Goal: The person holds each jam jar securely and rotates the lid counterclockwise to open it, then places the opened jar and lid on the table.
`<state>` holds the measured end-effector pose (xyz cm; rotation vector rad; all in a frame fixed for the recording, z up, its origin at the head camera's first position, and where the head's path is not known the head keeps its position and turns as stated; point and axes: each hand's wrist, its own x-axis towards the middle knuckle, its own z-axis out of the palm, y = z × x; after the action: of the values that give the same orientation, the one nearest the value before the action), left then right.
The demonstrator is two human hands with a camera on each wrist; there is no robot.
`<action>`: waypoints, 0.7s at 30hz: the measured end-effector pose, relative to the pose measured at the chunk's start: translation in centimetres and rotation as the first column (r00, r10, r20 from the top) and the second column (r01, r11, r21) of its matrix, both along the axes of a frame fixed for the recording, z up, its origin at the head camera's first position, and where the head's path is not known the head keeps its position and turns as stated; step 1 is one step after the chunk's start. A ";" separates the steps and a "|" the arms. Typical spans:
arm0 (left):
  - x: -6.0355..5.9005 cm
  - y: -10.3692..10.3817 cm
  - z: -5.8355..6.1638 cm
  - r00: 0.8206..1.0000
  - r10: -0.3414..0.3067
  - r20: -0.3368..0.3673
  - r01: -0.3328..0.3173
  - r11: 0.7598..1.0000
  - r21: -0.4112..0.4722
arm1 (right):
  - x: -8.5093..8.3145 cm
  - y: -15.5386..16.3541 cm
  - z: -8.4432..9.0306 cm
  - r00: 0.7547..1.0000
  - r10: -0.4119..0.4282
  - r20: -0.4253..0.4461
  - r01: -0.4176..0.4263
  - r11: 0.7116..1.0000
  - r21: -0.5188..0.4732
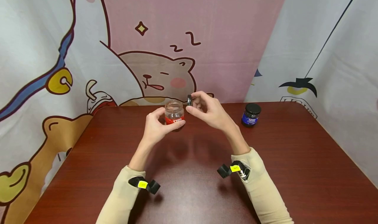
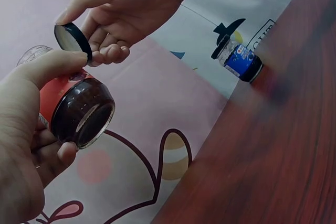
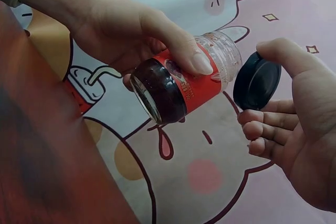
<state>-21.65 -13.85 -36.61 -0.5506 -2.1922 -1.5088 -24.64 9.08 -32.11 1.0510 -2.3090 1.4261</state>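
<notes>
A glass jar with a red label is gripped by my left hand, the thumb across its front. Its mouth is uncovered; the upper glass is clear and dark contents fill the bottom part, as the right wrist view of the jar shows. Between thumb and fingers, my right hand pinches a black lid by its rim. That lid is held on edge beside the jar's mouth, apart from it. Its pale inner face shows in the left wrist view.
A second jar, with a blue label and a black lid on, stands upright at the table's back right. The dark red-brown table ends at a printed cartoon curtain behind. Each sleeve carries a small black camera.
</notes>
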 end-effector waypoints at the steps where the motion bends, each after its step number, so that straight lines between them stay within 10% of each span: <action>1: -0.1 -0.1 -0.1 1.000 0.009 0.003 -0.009 1.000 -0.004 | -0.1 0.0 -0.1 1.000 -0.002 0.009 0.002 1.000 0.003; 21: -1.7 -1.9 -1.8 0.985 0.171 0.031 -0.170 0.984 -0.043 | -1.4 -1.1 -3.1 0.999 0.041 0.011 -0.040 0.996 -0.075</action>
<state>-23.31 -15.78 -38.39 -0.3411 -2.2381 -1.3970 -26.09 8.01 -35.23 1.0763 -2.2364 1.5250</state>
